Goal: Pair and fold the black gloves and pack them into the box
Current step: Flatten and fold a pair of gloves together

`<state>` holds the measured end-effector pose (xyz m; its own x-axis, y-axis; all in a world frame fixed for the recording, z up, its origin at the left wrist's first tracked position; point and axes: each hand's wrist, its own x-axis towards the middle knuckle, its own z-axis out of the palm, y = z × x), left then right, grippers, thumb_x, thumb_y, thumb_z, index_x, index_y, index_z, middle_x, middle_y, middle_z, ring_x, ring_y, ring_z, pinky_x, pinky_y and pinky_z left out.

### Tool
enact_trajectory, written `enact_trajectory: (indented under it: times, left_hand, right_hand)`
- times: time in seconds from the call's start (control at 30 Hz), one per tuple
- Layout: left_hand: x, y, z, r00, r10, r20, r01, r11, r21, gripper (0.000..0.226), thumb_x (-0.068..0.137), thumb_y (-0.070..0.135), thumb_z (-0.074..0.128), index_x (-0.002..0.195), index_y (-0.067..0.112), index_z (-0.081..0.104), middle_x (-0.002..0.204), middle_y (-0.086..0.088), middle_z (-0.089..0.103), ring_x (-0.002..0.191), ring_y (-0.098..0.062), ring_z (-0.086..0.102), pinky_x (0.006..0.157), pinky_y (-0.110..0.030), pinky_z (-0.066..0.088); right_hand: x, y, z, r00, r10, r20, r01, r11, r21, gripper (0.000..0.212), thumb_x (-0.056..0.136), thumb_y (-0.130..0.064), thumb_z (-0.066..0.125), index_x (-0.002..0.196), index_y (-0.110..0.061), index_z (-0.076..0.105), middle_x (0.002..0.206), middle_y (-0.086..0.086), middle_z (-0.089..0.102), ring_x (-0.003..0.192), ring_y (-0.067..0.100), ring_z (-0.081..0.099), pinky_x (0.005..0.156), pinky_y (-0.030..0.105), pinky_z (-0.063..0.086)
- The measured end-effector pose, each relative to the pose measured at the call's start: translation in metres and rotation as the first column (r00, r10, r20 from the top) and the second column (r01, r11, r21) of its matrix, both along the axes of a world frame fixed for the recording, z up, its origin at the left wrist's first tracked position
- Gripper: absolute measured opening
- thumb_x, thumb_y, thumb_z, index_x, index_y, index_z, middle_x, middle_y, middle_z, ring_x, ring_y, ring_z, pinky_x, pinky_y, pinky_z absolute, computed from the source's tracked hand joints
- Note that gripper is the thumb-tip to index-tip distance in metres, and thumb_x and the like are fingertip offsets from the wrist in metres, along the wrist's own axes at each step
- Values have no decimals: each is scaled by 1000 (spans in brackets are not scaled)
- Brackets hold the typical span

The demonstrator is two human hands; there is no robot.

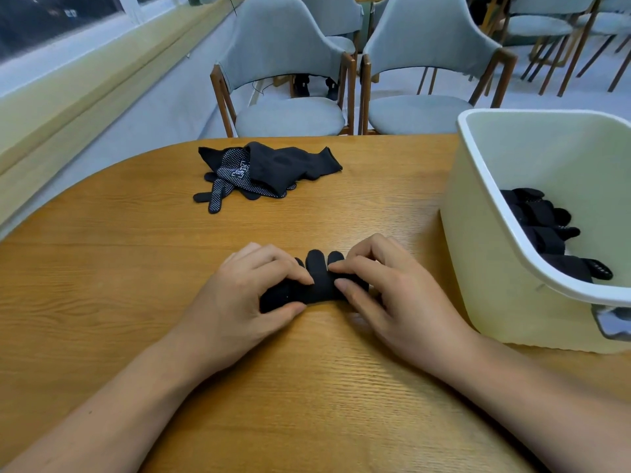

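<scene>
A folded pair of black gloves lies on the wooden table in front of me, its fingertips pointing away. My left hand grips its left end between thumb and curled fingers. My right hand pinches its right end the same way. A loose heap of black gloves with white dotted palms lies farther back, near the table's far edge. On the right stands a cream plastic box that holds several folded black gloves.
Two grey upholstered chairs with wooden legs stand beyond the table's far edge. A yellow wall ledge runs along the left. More chairs stand at the back right. The box has a grey handle on its near side.
</scene>
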<state>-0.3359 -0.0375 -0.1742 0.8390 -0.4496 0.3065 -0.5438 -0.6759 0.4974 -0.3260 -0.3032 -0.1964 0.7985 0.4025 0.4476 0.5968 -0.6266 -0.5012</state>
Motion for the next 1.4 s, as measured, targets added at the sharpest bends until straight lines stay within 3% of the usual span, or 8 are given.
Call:
enact_trajectory:
  times: [0.13,0.33,0.53,0.8,0.93,1.13,1.27,1.4]
  left_hand:
    - [1,1,-1,999,16,32,-16,1000,1,28,93,32,82,119,35,74,116,24,67,115,-12,62,91,-42,55]
    - [-3,-1,0,999,45,18,-45,999,-16,23,88,32,76,110,35,72,101,21,69,99,-12,64,86,-41,52]
    - [-3,-3,1,996,88,4,-88,994,-58,14,93,29,72,104,38,72,102,24,67,97,-6,64,79,-23,44]
    - [1,-1,1,984,149,97,-135,981,-137,12,95,17,80,103,25,77,103,14,70,103,-18,68,85,-41,55]
    - [2,0,-2,981,142,131,-128,986,-109,15,96,16,80,110,22,80,108,13,71,105,-17,68,88,-40,55]
    - [7,0,-7,977,140,159,-139,990,-16,29,103,32,66,130,31,76,114,23,68,107,-13,63,88,-42,53]
    - [9,0,-11,980,116,163,-125,991,49,34,104,41,64,135,32,74,119,24,66,108,-10,60,88,-43,52]
    - [9,1,-12,983,108,146,-122,988,91,50,95,54,76,139,31,71,122,21,65,109,-9,58,90,-43,53]
  right_hand:
    - [-1,-1,2,1000,29,-11,-30,997,-72,36,97,-38,79,129,-24,71,116,-11,58,108,15,58,92,41,50]
    - [-3,-1,7,994,81,-69,-85,995,-51,31,97,-39,76,125,-28,69,111,-14,64,104,10,59,92,36,50]
    - [-3,-2,10,992,99,-78,-102,994,-30,22,99,-37,75,116,-26,66,109,-12,62,103,12,59,89,35,50]
    - [2,-2,4,993,14,-113,-6,997,74,18,100,-41,74,111,-26,73,101,-13,66,94,9,63,80,28,51]
    - [5,0,1,993,-37,-111,47,995,87,19,101,-44,72,110,-28,70,98,-13,68,88,11,64,76,27,50]
    - [10,2,0,992,-117,-51,122,985,124,14,99,-34,78,108,-24,75,100,-11,62,85,-2,55,76,10,39]
    - [10,1,0,993,-118,-18,119,982,144,10,96,-24,82,103,-19,77,99,-7,63,83,1,56,76,11,41]
    - [11,-3,-2,996,-88,-19,89,990,113,17,93,-24,84,108,-17,79,101,-9,66,88,3,59,80,9,43]
